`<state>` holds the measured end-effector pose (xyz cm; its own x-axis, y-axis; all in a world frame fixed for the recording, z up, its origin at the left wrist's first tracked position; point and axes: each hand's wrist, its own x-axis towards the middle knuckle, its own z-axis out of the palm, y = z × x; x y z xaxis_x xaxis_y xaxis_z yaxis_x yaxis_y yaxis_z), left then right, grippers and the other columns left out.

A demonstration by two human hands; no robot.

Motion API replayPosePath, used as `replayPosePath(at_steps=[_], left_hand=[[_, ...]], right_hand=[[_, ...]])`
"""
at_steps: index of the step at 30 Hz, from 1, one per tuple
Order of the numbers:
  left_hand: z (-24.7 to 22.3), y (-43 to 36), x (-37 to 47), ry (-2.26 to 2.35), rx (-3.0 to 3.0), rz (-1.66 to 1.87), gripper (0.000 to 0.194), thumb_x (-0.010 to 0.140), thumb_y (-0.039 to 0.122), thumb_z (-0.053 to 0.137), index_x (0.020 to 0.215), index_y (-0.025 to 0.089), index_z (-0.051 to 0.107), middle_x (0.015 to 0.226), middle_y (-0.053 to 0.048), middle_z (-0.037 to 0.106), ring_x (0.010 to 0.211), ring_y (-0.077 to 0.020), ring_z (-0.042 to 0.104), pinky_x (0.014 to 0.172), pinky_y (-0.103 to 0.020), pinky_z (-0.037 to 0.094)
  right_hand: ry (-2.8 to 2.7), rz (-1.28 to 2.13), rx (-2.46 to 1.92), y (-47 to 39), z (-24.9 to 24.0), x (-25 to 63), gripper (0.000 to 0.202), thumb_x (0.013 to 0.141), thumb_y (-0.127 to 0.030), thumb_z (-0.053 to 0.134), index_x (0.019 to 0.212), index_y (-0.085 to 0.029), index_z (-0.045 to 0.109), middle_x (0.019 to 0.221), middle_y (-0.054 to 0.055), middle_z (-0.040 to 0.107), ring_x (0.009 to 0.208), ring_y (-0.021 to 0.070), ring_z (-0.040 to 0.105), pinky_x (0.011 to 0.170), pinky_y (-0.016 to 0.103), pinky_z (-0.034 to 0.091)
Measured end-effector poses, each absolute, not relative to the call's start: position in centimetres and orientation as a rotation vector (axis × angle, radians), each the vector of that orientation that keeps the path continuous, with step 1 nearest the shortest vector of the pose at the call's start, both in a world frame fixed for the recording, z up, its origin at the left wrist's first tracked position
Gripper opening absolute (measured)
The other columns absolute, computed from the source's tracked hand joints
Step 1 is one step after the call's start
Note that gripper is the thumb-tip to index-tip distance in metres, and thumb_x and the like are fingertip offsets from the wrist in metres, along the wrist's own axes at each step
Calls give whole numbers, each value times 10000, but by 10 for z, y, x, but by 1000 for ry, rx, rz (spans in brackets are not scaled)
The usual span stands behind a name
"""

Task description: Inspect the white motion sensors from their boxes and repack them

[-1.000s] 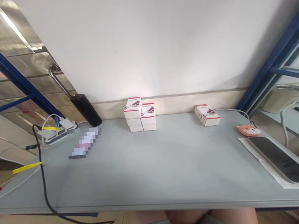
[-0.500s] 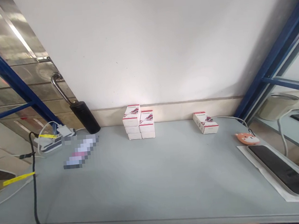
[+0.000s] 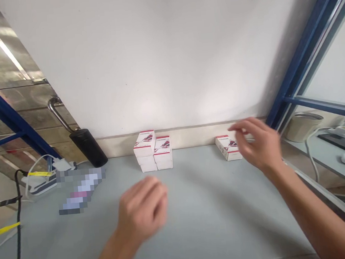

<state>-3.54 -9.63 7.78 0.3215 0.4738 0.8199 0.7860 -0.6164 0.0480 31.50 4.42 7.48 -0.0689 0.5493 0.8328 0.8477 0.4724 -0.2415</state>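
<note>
My left hand [image 3: 143,208] hovers over the table's middle left, knuckles up and fingers curled in, with nothing seen in it. In front of it stands a stack of small white cartons with red trim: an upper carton [image 3: 144,144] at left and another carton [image 3: 162,148] beside it. Farther right, my right hand [image 3: 258,143] is raised just right of a lone carton [image 3: 228,145] lying flat. Its thumb and fingers are bent but apart, holding nothing. The hand overlaps this carton's right edge in view; I cannot tell whether they touch.
On the grey table [image 3: 199,224], a black cylinder [image 3: 88,148] and a power strip [image 3: 47,181] with cables are at left, near a pixelated item [image 3: 83,191]. A black-topped slab [image 3: 326,198] lies under my right forearm. Blue frame posts [image 3: 301,49] flank the table.
Both my hands have come into view from below, the left over the table and the right up beside the lone carton. The view has shifted slightly; the cartons stay in place.
</note>
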Motion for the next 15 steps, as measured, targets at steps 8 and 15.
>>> replayPosePath(at_steps=[8,15], left_hand=[[31,-9,-5,-1497,-2563,-1573,264,917,42,382,763,216,507,723,32,498,625,-111,433,593,-248,353],[80,-46,61,-1152,-3243,-1782,165,1004,326,584,917,215,669,746,2,645,577,-101,507,524,-240,388]], right_hand=[[-1694,32,-2117,103,-9,314,567,1056,-517,451,1470,-137,533,1356,227,641,1230,382,642,976,446,489],[-1879,-103,-2000,96,-32,304,611,1008,-456,541,1523,-142,442,1426,243,570,1235,391,604,963,443,483]])
